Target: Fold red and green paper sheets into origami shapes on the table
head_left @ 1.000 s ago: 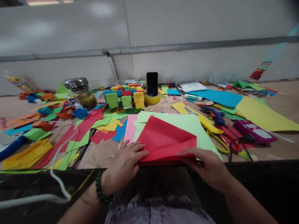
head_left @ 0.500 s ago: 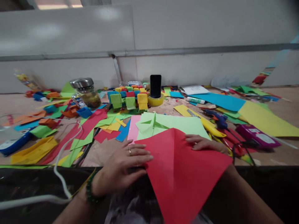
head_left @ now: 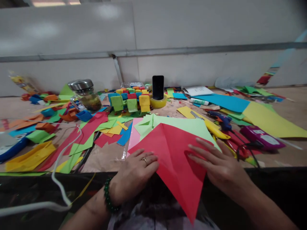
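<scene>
A sheet of red paper (head_left: 172, 150) with a crease down its middle lies over the light green sheets. One corner of it hangs past the table's front edge. My left hand (head_left: 135, 174), with a ring and a green bead bracelet, rests on its left side with the fingers lying on the paper. On its right side my right hand (head_left: 218, 163) is open, fingers spread across the surface. Beneath the red paper are a light green sheet (head_left: 184, 123) bearing a folded light green piece (head_left: 146, 124), and a pink sheet (head_left: 136, 129).
Behind stand small paper chairs (head_left: 131, 103) and a phone (head_left: 158, 87) on a yellow tape roll (head_left: 159, 102). A glass jar (head_left: 87, 95) and paper scraps lie left. Right are a yellow cutter (head_left: 217, 129), a glue gun (head_left: 220, 119) and a purple device (head_left: 261, 137).
The red paper has turned and shifted left and away from me. My right hand has come from behind the sheet to lie on top of it. My left hand has moved slightly right.
</scene>
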Available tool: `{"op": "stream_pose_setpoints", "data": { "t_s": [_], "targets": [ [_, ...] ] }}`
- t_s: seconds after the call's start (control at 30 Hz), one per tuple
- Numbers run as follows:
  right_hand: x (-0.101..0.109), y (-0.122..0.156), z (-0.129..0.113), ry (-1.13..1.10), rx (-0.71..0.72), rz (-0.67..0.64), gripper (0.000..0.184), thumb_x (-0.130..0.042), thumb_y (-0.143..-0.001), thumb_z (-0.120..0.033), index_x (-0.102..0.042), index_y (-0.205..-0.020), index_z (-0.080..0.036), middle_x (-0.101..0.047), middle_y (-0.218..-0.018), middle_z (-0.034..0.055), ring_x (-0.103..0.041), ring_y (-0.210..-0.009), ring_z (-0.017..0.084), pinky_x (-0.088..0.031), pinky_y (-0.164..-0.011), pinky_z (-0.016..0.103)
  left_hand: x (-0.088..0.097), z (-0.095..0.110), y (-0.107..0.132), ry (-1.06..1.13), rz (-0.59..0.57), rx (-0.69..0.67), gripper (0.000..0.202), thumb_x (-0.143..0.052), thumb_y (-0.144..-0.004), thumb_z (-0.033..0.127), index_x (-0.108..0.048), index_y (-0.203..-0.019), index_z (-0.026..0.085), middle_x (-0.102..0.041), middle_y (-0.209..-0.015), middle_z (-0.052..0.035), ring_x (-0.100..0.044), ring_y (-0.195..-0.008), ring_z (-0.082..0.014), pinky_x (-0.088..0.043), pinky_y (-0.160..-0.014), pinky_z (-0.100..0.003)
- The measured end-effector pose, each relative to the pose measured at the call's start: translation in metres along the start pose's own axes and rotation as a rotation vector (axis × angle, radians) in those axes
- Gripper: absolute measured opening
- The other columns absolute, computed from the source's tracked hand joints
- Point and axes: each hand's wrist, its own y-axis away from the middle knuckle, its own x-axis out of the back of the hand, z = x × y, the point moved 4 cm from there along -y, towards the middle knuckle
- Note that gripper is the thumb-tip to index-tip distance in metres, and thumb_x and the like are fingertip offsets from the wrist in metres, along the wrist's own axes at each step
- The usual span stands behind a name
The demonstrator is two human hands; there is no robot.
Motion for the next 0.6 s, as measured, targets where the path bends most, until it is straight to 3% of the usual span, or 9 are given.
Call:
{"op": "stream_pose_setpoints", "data": {
  "t_s": [0.1,0.2,0.3,0.37,0.47,0.53,0.6],
  "targets": [
    [-0.013,0.002,0.008,-0.237,-0.041,-0.075,0.040,-0.042,-0.087,-0.007,-0.067,-0.109,-0.028,-0.072,-0.114,0.0043,-0.064,-0.112,0.024,-0.046,-0.099,0.049,-0.003,-0.009,0.001,0.145,-0.095,0.162,0.023,-0.046,-0.084,0.007,-0.062,-0.096,0.019,-0.073,-0.099,-0.0054,-0.067,-0.091,-0.0186,-0.052,-0.081,-0.032],
    [-0.016,-0.001,0.019,-0.455,-0.219,-0.155,0.029,-0.045,-0.090,-0.018,-0.070,-0.102,-0.025,-0.073,-0.109,0.0088,-0.067,-0.105,0.024,-0.055,-0.087,0.040,-0.009,-0.026,0.003,0.290,-0.175,0.362,0.034,-0.045,-0.073,0.001,-0.063,-0.095,0.021,-0.071,-0.094,-0.0036,-0.064,-0.091,-0.0182,-0.051,-0.079,-0.030],
    [-0.014,-0.008,0.024,-0.529,-0.406,-0.233,0.026,-0.047,-0.092,-0.034,-0.071,-0.097,-0.024,-0.073,-0.103,0.0082,-0.068,-0.097,0.024,-0.054,-0.082,0.037,-0.013,-0.043,0.003,0.339,-0.173,0.504,0.025,-0.045,-0.076,0.006,-0.063,-0.086,0.020,-0.068,-0.086,-0.0032,-0.061,-0.085,-0.0185,-0.048,-0.076,-0.030],
    [-0.014,-0.012,0.027,-0.509,-0.532,-0.252,0.037,-0.046,-0.091,-0.048,-0.069,-0.081,-0.021,-0.072,-0.083,0.0058,-0.066,-0.078,0.022,-0.052,-0.070,0.032,-0.017,-0.051,0.002,0.310,-0.172,0.593,0.017,-0.045,-0.086,0.018,-0.059,-0.076,0.019,-0.062,-0.076,-0.0026,-0.057,-0.074,-0.0175,-0.044,-0.068,-0.029],
    [-0.019,-0.016,0.033,-0.422,-0.696,-0.282,0.050,-0.045,-0.087,-0.062,-0.058,-0.062,-0.021,-0.059,-0.058,0.0004,-0.055,-0.057,0.017,-0.041,-0.053,0.027,-0.021,-0.055,-0.001,0.218,-0.173,0.677,0.029,-0.047,-0.092,0.032,-0.052,-0.067,0.018,-0.056,-0.075,-0.0028,-0.053,-0.073,-0.0176,-0.041,-0.066,-0.030],
    [-0.022,-0.019,0.038,-0.344,-0.769,-0.338,0.049,-0.048,-0.084,-0.065,-0.058,-0.066,-0.022,-0.059,-0.059,-0.0002,-0.054,-0.058,0.017,-0.038,-0.053,0.027,-0.022,-0.053,-0.002,0.150,-0.186,0.710,0.026,-0.051,-0.090,0.031,-0.053,-0.068,0.018,-0.055,-0.082,-0.0041,-0.054,-0.078,-0.0187,-0.041,-0.070,-0.031],
    [-0.024,-0.023,0.044,-0.276,-0.792,-0.393,0.045,-0.052,-0.081,-0.066,-0.063,-0.079,-0.022,-0.066,-0.072,0.0025,-0.059,-0.066,0.020,-0.040,-0.057,0.028,-0.022,-0.051,-0.004,0.097,-0.219,0.733,0.021,-0.053,-0.088,0.027,-0.055,-0.070,0.017,-0.055,-0.087,-0.0052,-0.055,-0.081,-0.0198,-0.041,-0.074,-0.032]
  ]
}}
